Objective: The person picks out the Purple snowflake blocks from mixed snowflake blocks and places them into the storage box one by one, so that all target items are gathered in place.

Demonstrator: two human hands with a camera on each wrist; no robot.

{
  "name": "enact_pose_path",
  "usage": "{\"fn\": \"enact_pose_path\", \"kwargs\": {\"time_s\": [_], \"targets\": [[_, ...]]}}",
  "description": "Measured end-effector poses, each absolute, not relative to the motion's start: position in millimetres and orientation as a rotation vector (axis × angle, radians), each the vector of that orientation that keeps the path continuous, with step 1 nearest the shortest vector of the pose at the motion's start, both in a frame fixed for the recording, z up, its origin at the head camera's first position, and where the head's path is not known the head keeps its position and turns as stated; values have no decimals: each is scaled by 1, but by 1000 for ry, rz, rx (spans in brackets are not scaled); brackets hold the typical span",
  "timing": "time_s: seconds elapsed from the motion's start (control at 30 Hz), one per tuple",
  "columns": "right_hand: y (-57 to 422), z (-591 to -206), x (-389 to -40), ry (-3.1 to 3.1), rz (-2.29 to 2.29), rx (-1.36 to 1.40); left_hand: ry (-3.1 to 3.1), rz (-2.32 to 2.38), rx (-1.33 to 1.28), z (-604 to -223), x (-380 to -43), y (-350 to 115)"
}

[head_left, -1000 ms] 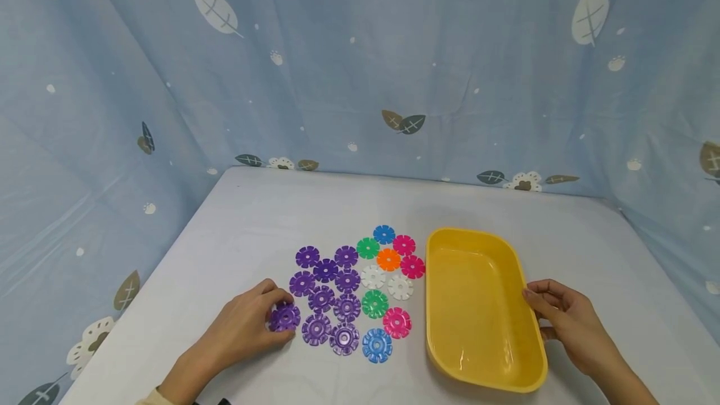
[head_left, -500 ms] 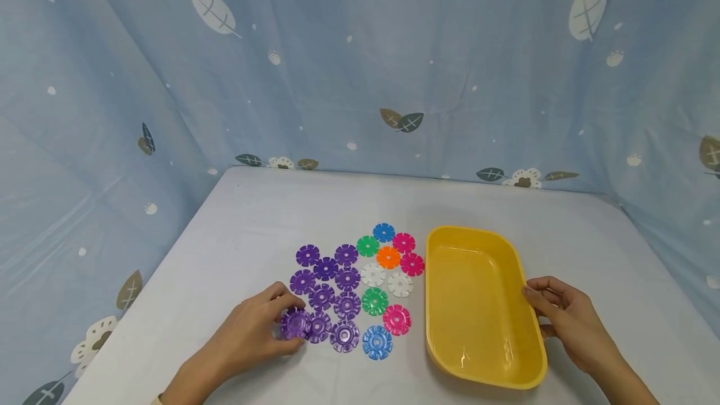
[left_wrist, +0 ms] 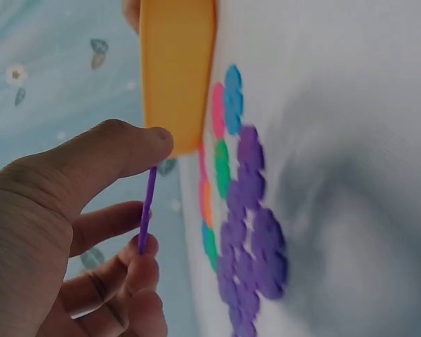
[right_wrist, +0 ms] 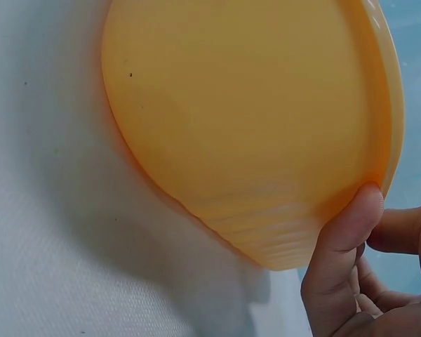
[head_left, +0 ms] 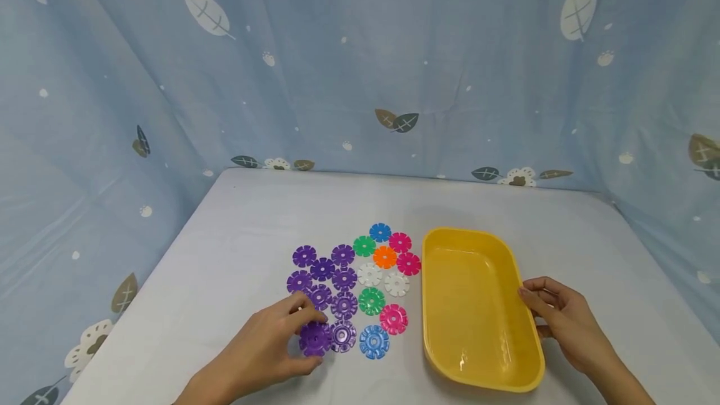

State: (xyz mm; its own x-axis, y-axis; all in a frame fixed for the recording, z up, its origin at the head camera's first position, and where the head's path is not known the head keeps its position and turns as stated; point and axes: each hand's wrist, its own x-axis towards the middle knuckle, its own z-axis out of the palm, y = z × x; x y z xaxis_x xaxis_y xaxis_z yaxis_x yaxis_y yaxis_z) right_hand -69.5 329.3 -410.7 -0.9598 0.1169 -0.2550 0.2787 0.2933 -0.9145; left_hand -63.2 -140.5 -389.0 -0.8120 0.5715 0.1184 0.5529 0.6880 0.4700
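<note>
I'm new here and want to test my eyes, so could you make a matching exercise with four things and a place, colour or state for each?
1. Left hand
2. Tray
3. Orange disc
4. Right hand

A. between a green disc and a pink disc
B. grips the tray's edge
C. pinches a purple disc
D. yellow and open-topped

Pairs: 1-C, 2-D, 3-A, 4-B

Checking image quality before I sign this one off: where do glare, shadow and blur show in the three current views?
Head: small bright glints inside the near end of the yellow tray; left wrist: purple discs lying on the table soft, their notches poorly defined, with a broad grey shadow across the white tabletop; right wrist: a diffuse shadow beside the tray.
</note>
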Motion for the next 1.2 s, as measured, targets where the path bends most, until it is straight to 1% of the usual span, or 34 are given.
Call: {"fn": "enact_pose_path", "kwargs": {"time_s": [0.23, 0.63, 0.9, 1.2], "targets": [[329, -409, -70, 2440, -1741, 356, 2827, 794, 1106, -385, -67, -119], [326, -409, -71, 2435, -1766, 348, 2755, 852, 1252, -383, -69, -86], [330, -413, -67, 2423, -1793, 350, 2720, 838, 1472, -373, -74, -52], [329, -416, -64, 2381, -1832, 357, 2642, 877, 1562, -373, -83, -24]]}}
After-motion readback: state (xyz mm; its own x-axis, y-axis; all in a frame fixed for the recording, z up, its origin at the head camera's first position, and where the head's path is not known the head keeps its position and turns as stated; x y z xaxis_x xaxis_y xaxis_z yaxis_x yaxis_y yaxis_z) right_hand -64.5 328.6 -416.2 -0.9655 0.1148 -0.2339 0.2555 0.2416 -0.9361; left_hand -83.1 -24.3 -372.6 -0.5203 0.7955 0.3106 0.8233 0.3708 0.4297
